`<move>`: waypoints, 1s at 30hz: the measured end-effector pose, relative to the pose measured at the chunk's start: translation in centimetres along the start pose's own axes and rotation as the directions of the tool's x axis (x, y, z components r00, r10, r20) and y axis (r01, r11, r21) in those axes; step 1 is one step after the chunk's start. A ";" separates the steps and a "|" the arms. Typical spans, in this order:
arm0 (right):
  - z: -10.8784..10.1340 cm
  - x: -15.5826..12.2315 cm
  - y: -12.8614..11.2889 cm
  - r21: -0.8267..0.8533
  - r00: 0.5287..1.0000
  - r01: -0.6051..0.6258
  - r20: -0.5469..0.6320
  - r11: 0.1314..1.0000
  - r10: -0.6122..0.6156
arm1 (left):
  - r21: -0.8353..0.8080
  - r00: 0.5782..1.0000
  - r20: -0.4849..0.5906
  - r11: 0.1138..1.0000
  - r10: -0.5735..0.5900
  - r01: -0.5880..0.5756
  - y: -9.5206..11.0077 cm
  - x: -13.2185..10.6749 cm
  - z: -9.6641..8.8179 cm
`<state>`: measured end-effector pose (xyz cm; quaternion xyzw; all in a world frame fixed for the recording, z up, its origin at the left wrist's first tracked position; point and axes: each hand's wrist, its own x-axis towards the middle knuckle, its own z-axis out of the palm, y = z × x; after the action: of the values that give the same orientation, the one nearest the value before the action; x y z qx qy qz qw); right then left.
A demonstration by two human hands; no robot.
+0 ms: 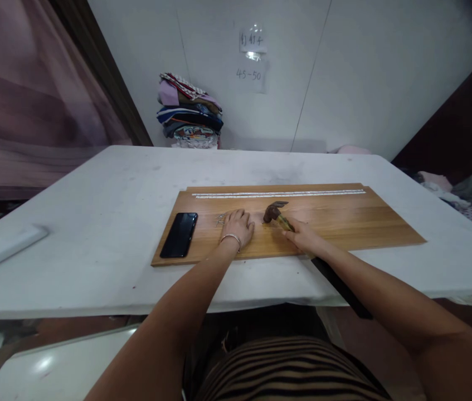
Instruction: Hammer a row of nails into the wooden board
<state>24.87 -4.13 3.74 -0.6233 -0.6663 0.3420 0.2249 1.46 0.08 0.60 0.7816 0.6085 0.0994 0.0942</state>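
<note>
A wooden board (353, 220) lies on the white-covered table. My right hand (302, 236) is wrapped round the handle of a claw hammer (271, 212), its rusty head low over the middle of the board and its black grip reaching back under my forearm. Something small, perhaps a nail, shows just below the hammer head; I cannot make it out clearly. My left hand (239, 225), a bracelet at its wrist, rests palm down on the board with fingers stretched out. Beside its fingertips on the left lie several loose nails (220, 219).
A black phone (179, 235) lies on the board's left end. Two thin white strips (277, 194) run along its far edge. Folded clothes (189, 114) are stacked at the table's back, by the wall. A long white object (5, 248) sits at the table's left.
</note>
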 end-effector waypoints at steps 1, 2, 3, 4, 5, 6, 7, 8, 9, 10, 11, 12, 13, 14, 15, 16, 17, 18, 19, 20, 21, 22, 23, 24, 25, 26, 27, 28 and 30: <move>0.0 -0.1 -0.1 0.001 1.000 -0.010 0.007 1.000 0.010 | 0.002 1.000 0.001 1.000 0.000 0.000 0.0 0.0 -0.1; 0.0 -0.2 -0.2 0.006 1.000 -0.015 0.008 1.000 0.015 | 0.002 1.000 0.003 1.000 -0.001 0.001 0.1 0.0 -0.1; 0.0 -0.2 -0.3 0.012 1.000 -0.015 0.008 1.000 0.015 | 0.003 1.000 0.006 1.000 -0.001 0.001 0.1 0.0 -0.2; 0.0 -0.3 -0.3 0.017 1.000 -0.010 0.005 1.000 0.010 | 0.002 1.000 0.008 1.000 -0.002 0.002 0.1 -0.1 -0.2; -0.1 -0.3 -0.3 0.020 1.000 -0.002 0.000 1.000 0.002 | 0.000 1.000 0.008 1.000 -0.002 0.002 0.1 -0.1 -0.3; -0.1 -0.2 -0.3 0.019 1.000 0.006 -0.006 1.000 -0.006 | -0.001 1.000 0.008 1.000 -0.002 0.002 0.1 -0.1 -0.3; -0.2 -0.2 -0.2 0.015 1.000 0.015 -0.013 1.000 -0.015 | -0.002 1.000 0.008 1.000 -0.001 0.001 0.1 -0.1 -0.2; -0.3 -0.1 -0.1 0.011 1.000 0.025 -0.018 1.000 -0.025 | -0.001 1.000 0.005 1.000 0.000 0.000 0.1 -0.1 -0.2; -0.3 0.0 0.1 0.009 0.999 0.036 -0.020 0.999 -0.036 | 0.000 1.000 0.002 1.000 0.002 -0.002 0.0 -0.1 -0.1; -0.4 0.2 0.2 0.009 0.999 0.047 -0.022 0.999 -0.047 | 0.003 1.000 -0.002 1.000 0.002 -0.002 0.0 -0.1 -0.1; -0.4 0.3 0.4 0.007 0.998 0.054 -0.020 0.999 -0.054 | 0.004 1.000 -0.004 1.000 0.002 -0.002 0.0 0.0 0.0; -0.4 0.3 0.5 0.004 0.998 0.054 -0.015 0.999 -0.054 | 0.005 1.000 -0.005 1.000 0.001 -0.001 -0.1 0.0 0.0; -0.4 0.4 0.6 0.000 0.999 0.046 -0.009 0.999 -0.046 | 0.005 1.000 -0.005 1.000 0.002 -0.001 -0.1 0.0 0.1; -0.3 0.3 0.6 -0.005 0.999 0.034 -0.001 0.999 -0.034 | 0.005 1.000 -0.004 1.000 0.003 -0.003 -0.1 0.0 0.1; -0.2 0.3 0.5 -0.011 1.000 0.021 0.006 1.000 -0.021 | 0.006 1.000 -0.003 1.000 0.005 -0.005 -0.1 0.0 0.1; -0.2 0.2 0.4 -0.014 1.000 0.013 0.008 1.000 -0.013 | 0.008 1.000 -0.003 1.000 0.009 -0.009 -0.1 0.0 0.1; -0.1 0.1 0.3 -0.011 1.000 0.010 0.004 1.000 -0.009 | 0.010 1.000 -0.002 1.000 0.012 -0.012 -0.1 0.1 0.1; 0.0 0.0 0.1 -0.005 1.000 0.008 -0.002 1.000 -0.008 | 0.012 1.000 0.000 1.000 0.013 -0.013 -0.1 0.0 0.0; 0.0 -0.1 0.0 0.002 1.000 0.006 -0.006 1.000 -0.006 | 0.014 1.000 0.003 1.000 0.011 -0.011 0.0 0.0 0.0; 0.0 -0.2 -0.2 0.007 1.000 0.003 -0.007 1.000 -0.002 | 0.015 1.000 0.006 1.000 0.008 -0.008 0.0 0.0 0.0; 0.0 -0.2 -0.3 0.010 1.000 -0.001 -0.006 1.000 0.001 | 0.015 1.000 0.008 1.000 0.007 -0.007 0.0 0.0 -0.1; 0.0 -0.2 -0.4 0.010 1.000 0.000 -0.005 1.000 0.000 | 0.015 1.000 0.008 1.000 0.005 -0.005 0.0 0.0 -0.1; -0.1 -0.2 -0.5 0.008 1.000 0.005 -0.003 1.000 -0.005 | 0.014 1.000 0.007 1.000 0.003 -0.003 0.0 0.0 -0.1; -0.2 -0.2 -0.5 0.006 1.000 0.015 -0.005 1.000 -0.015 | 0.013 1.000 0.005 1.000 0.002 -0.002 0.1 0.0 -0.2; -0.3 -0.1 -0.4 0.002 1.000 0.025 -0.007 1.000 -0.025 | 0.012 1.000 0.004 1.000 0.001 -0.001 0.1 0.0 -0.2; -0.3 0.0 -0.4 -0.003 0.999 0.032 -0.008 0.999 -0.032 | 0.011 1.000 0.005 1.000 0.001 -0.001 0.1 -0.1 -0.2; -0.3 0.1 -0.3 -0.009 0.999 0.033 -0.005 0.999 -0.033 | 0.009 1.000 0.008 1.000 -0.001 0.001 0.1 -0.1 -0.3; -0.3 0.1 -0.1 -0.017 1.000 0.027 -0.003 0.999 -0.027 | 0.008 1.000 0.013 1.000 -0.003 0.003 0.1 -0.1 -0.3; -0.2 0.2 0.1 -0.026 1.000 0.012 0.002 1.000 -0.012 | 0.002 1.000 0.018 1.000 -0.006 0.006 0.2 -0.1 -0.4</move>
<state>25.09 -3.94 3.75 -0.6218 -0.6748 0.3324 0.2181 1.47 -0.06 1.01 0.7808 0.6100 0.0916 0.0993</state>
